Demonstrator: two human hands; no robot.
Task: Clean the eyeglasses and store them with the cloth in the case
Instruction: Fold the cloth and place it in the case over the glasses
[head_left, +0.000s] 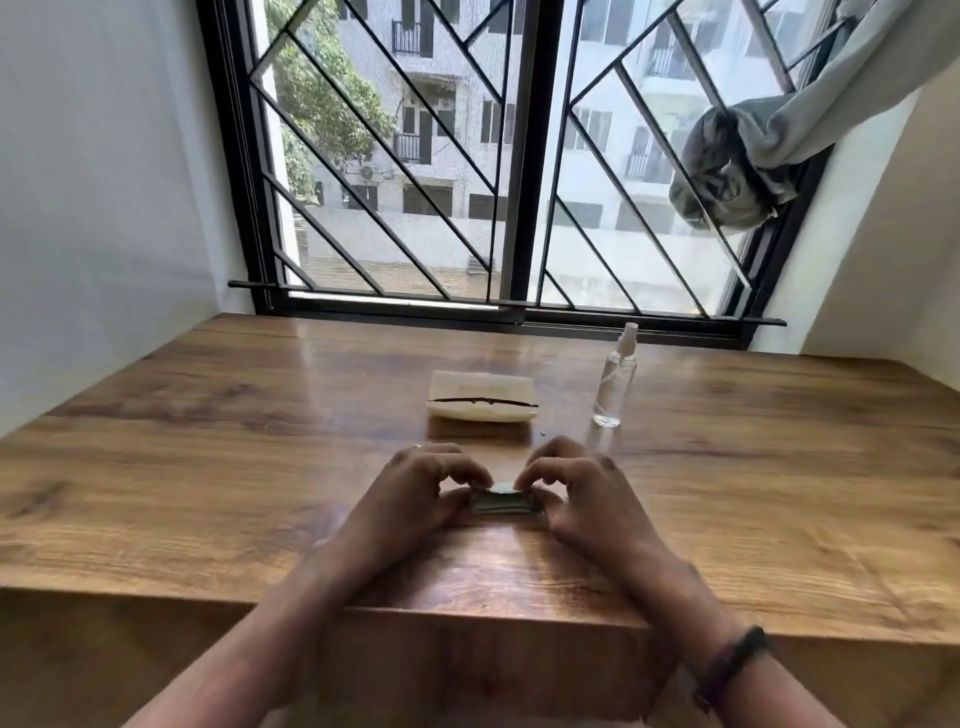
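Head view, both hands' grip (503, 488) pinching folded cloth (502, 502), near table edge (467, 608)

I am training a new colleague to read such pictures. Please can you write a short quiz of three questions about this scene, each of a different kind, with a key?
1. True or false: the spray bottle lies on its side on the wooden table.
2. Multiple choice: what do the left hand and the right hand hold between their fingertips? A) the spray bottle B) a small folded cloth C) a pen
3. Fill in: the white open case holds the ____ , visible as a dark line across it.

Key:
1. False, it stands upright, to the right of the case.
2. B
3. eyeglasses
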